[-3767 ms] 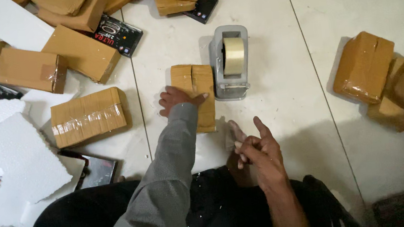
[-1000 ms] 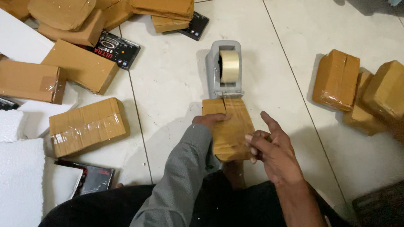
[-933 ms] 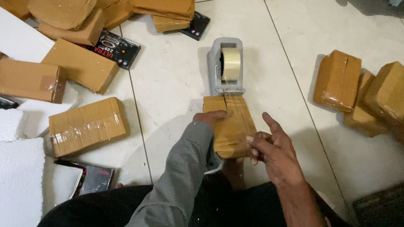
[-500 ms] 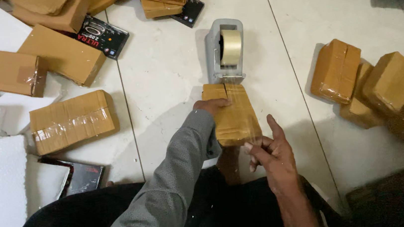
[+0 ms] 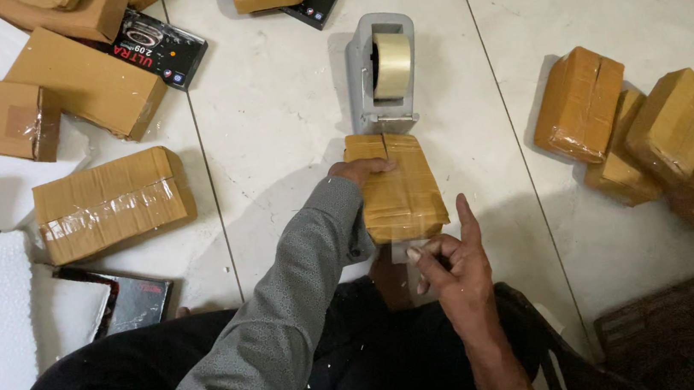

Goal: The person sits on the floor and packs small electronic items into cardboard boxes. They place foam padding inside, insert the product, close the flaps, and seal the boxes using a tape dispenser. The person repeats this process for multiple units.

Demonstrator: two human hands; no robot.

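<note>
I am sitting on the tiled floor [image 5: 287,115] with the taped brown parcel [image 5: 396,185] lying straight ahead of me, its long axis running away from me toward the grey tape dispenser [image 5: 382,71], whose cutter end is almost touching the parcel's far edge. My left hand [image 5: 359,170] is resting on the parcel's far left corner, the corner nearest the dispenser, fingers curled over the edge and pressing it down rather than closing around it. My right hand [image 5: 451,266] is sitting at the parcel's near end, on the opposite side from the dispenser, with thumb and curled fingers pinching what looks like a strip of clear tape [image 5: 408,249] running over that near edge, while the index finger is pointing out straight along the parcel's right side. So the grip of the right hand is nearly closed on the tape, and the left is only holding the parcel flat. Left of the dispenser another taped box [image 5: 111,202] is lying on its side; right of it a heap of wrapped parcels [image 5: 641,134] is piling up.
</note>
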